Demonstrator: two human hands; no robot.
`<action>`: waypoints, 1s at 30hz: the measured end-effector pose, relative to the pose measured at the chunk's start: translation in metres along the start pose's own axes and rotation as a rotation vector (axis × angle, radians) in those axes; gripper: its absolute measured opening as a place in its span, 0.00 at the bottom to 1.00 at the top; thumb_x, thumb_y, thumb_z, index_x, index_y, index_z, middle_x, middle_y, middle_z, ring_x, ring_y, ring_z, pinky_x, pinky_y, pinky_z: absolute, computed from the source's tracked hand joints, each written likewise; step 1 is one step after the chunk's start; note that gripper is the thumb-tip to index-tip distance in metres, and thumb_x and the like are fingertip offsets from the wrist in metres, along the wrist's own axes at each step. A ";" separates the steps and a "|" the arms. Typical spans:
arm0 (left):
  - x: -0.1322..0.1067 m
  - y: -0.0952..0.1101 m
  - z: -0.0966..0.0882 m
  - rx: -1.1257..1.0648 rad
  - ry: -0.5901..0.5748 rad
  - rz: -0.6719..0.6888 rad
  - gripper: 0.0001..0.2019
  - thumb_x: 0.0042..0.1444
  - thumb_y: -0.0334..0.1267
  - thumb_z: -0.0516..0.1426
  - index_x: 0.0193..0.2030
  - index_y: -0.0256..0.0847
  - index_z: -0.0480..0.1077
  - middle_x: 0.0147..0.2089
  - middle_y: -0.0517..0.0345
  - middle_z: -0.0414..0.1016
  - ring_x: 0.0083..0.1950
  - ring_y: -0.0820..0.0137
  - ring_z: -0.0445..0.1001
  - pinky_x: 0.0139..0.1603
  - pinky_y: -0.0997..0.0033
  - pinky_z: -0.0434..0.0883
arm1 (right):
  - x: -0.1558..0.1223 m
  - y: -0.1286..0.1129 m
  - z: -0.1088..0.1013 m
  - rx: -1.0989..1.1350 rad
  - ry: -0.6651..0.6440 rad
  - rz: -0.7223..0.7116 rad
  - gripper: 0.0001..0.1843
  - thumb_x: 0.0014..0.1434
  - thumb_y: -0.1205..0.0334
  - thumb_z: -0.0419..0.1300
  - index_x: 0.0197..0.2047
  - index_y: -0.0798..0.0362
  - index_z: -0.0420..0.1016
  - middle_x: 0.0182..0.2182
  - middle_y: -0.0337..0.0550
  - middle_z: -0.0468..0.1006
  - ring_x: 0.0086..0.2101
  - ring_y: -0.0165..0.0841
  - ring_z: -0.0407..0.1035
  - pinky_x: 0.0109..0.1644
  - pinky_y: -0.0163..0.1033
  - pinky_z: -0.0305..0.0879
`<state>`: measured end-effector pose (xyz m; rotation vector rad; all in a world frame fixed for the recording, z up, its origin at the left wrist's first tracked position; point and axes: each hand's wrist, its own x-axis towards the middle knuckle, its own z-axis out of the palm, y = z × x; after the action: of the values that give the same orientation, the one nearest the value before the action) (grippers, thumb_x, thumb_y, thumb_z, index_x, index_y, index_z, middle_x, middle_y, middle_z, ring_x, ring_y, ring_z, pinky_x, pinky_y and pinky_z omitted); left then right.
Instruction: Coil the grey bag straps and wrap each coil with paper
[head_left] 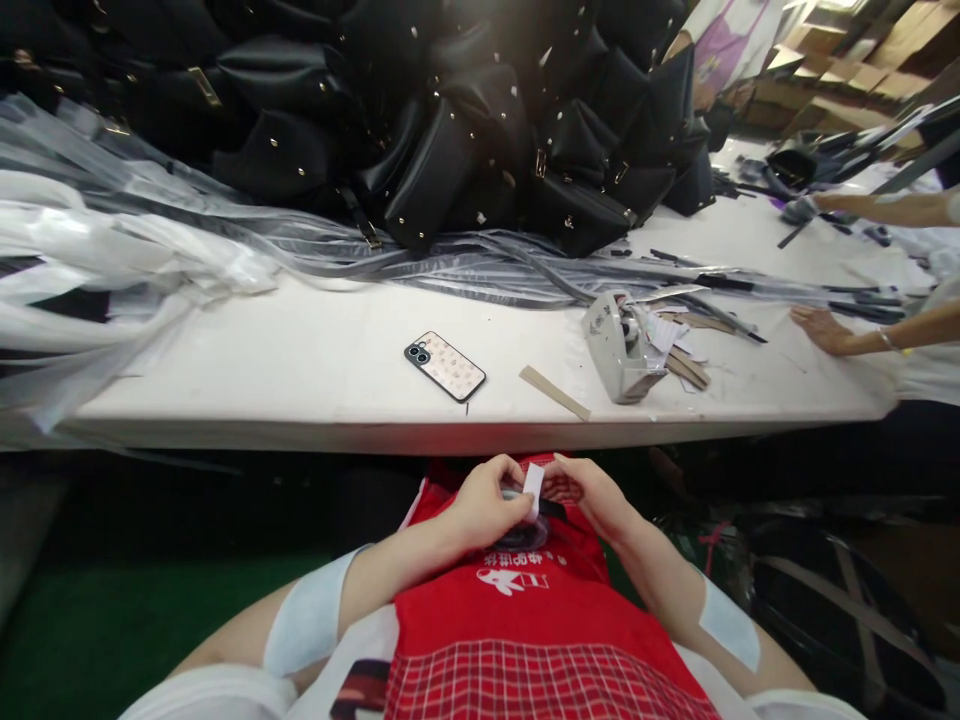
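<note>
In the head view, the left hand (486, 500) pinches a small white slip (533, 490) between thumb and fingers, closed right up on it, with the slip's upper end standing free. A pinch this low probably leaves that end open to the other fingers. The right hand (591, 492) is half curled just beside it, fingertips turned inward; whether it grips anything is hidden. Both hands are over the lap, just off the worktop's (337, 360) near edge and above the red apron (525, 610), perhaps because the lap lets the arms rest low. A dark strip (553, 509) lies under the fingers, its ends not clear.

Near the middle of that edge lies a smartphone (448, 367), back up, and to its right a flat tan strip (555, 392) slants toward the edge. Further right, the tape dispenser (619, 350) stands close to the edge, likely for easy reach, with paper scraps (679, 345) against its far side. Black handbags (457, 140) are heaped along the far edge, which seems to keep their bulk back. A co-worker's hand (823, 330) rests flat near the right end.
</note>
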<state>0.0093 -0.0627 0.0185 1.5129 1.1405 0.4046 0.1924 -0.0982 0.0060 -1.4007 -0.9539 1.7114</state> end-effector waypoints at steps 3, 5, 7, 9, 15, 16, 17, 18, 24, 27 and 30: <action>-0.003 0.005 -0.001 0.003 0.007 0.014 0.11 0.43 0.36 0.60 0.33 0.40 0.63 0.33 0.59 0.73 0.33 0.70 0.70 0.34 0.71 0.66 | -0.003 -0.005 -0.002 -0.117 -0.038 -0.051 0.20 0.51 0.46 0.66 0.33 0.57 0.82 0.29 0.45 0.82 0.30 0.35 0.73 0.37 0.38 0.68; -0.004 0.007 0.000 0.009 -0.016 0.046 0.12 0.45 0.39 0.61 0.34 0.40 0.63 0.34 0.57 0.74 0.34 0.68 0.72 0.36 0.70 0.67 | -0.003 -0.006 -0.002 -0.183 -0.038 -0.063 0.16 0.46 0.52 0.70 0.33 0.56 0.82 0.30 0.45 0.83 0.29 0.35 0.74 0.38 0.39 0.69; -0.005 0.006 0.000 0.012 -0.023 0.062 0.13 0.46 0.42 0.61 0.35 0.40 0.64 0.35 0.54 0.75 0.36 0.67 0.73 0.37 0.69 0.68 | -0.003 -0.007 0.000 -0.223 -0.038 -0.063 0.14 0.47 0.53 0.69 0.32 0.56 0.82 0.30 0.46 0.83 0.30 0.36 0.75 0.38 0.40 0.70; -0.004 0.003 -0.001 -0.033 -0.087 0.007 0.16 0.48 0.45 0.61 0.38 0.39 0.64 0.34 0.54 0.76 0.33 0.67 0.74 0.33 0.69 0.68 | -0.006 -0.009 0.003 -0.317 -0.023 -0.100 0.11 0.50 0.56 0.67 0.33 0.55 0.83 0.31 0.46 0.83 0.31 0.38 0.76 0.40 0.42 0.72; 0.010 -0.007 -0.018 -0.571 -0.491 -0.234 0.22 0.40 0.43 0.67 0.40 0.35 0.67 0.30 0.55 0.77 0.25 0.73 0.73 0.30 0.72 0.68 | -0.029 -0.017 0.013 -0.788 -0.001 -0.518 0.15 0.61 0.66 0.55 0.50 0.48 0.78 0.44 0.46 0.80 0.44 0.38 0.74 0.50 0.44 0.70; 0.013 -0.006 -0.022 -0.665 -0.466 -0.237 0.23 0.38 0.40 0.68 0.41 0.34 0.68 0.31 0.56 0.76 0.28 0.73 0.73 0.32 0.73 0.69 | -0.032 -0.017 0.014 -0.853 -0.023 -0.593 0.19 0.62 0.66 0.54 0.55 0.48 0.73 0.49 0.48 0.77 0.49 0.39 0.71 0.55 0.46 0.68; 0.015 -0.005 -0.024 -0.733 -0.426 -0.234 0.23 0.38 0.38 0.68 0.41 0.34 0.69 0.32 0.56 0.76 0.30 0.73 0.74 0.34 0.73 0.69 | -0.035 -0.016 0.016 -0.906 -0.030 -0.654 0.22 0.62 0.67 0.54 0.60 0.48 0.69 0.53 0.49 0.74 0.53 0.40 0.67 0.58 0.49 0.65; 0.017 -0.003 -0.025 -0.772 -0.389 -0.228 0.22 0.38 0.37 0.67 0.41 0.34 0.69 0.33 0.56 0.76 0.32 0.72 0.74 0.35 0.73 0.69 | -0.038 -0.015 0.017 -0.946 -0.016 -0.698 0.25 0.62 0.67 0.53 0.63 0.48 0.64 0.56 0.50 0.71 0.56 0.41 0.63 0.61 0.52 0.62; 0.024 0.002 -0.020 -0.787 -0.405 -0.148 0.25 0.39 0.38 0.69 0.43 0.34 0.68 0.33 0.55 0.76 0.33 0.72 0.74 0.38 0.72 0.68 | -0.036 -0.030 -0.003 -0.998 0.102 -0.763 0.21 0.63 0.65 0.53 0.59 0.48 0.68 0.53 0.49 0.73 0.54 0.41 0.65 0.59 0.51 0.63; 0.026 -0.003 -0.019 -0.748 -0.380 -0.140 0.27 0.39 0.40 0.70 0.45 0.36 0.66 0.35 0.56 0.75 0.33 0.72 0.74 0.36 0.73 0.66 | -0.020 -0.057 -0.052 -0.933 0.482 -0.726 0.16 0.62 0.60 0.55 0.52 0.50 0.73 0.49 0.50 0.76 0.50 0.41 0.69 0.57 0.47 0.64; 0.026 -0.008 -0.017 -0.726 -0.385 -0.123 0.29 0.37 0.43 0.71 0.44 0.38 0.66 0.35 0.57 0.74 0.33 0.72 0.73 0.33 0.75 0.64 | 0.007 -0.083 -0.112 -0.788 0.857 -0.543 0.15 0.59 0.56 0.56 0.46 0.54 0.76 0.46 0.52 0.76 0.48 0.42 0.68 0.58 0.49 0.59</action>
<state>0.0048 -0.0326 0.0076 0.8274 0.6659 0.3675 0.3080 -0.0421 0.0602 -1.8637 -1.3490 0.2206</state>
